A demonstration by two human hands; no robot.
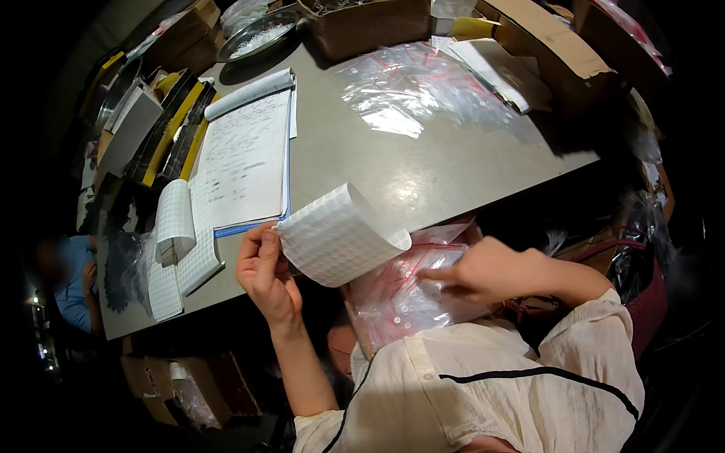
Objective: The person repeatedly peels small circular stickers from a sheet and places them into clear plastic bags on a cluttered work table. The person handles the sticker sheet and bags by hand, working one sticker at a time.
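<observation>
My left hand (270, 275) pinches the left edge of a curling sheet of small round white stickers (332, 238), held above the table's near edge. Under the sheet's right end, a pile of clear zip-lock bags (400, 296) with red seal lines rests at my lap. Small round stickers show on several of these bags. My right hand (483, 273) is over the pile with its index finger stretched out, its tip touching the bags. Its other fingers look bent and are partly hidden; I see nothing held in them.
On the grey table (332, 166), more zip-lock bags (445, 90) spread at the back right. A clipboard with handwritten sheets (245, 162) lies left, beside more sticker sheets (175, 226). A metal bowl (260, 34) and cardboard boxes (370, 30) line the back. Another person (75, 279) is at far left.
</observation>
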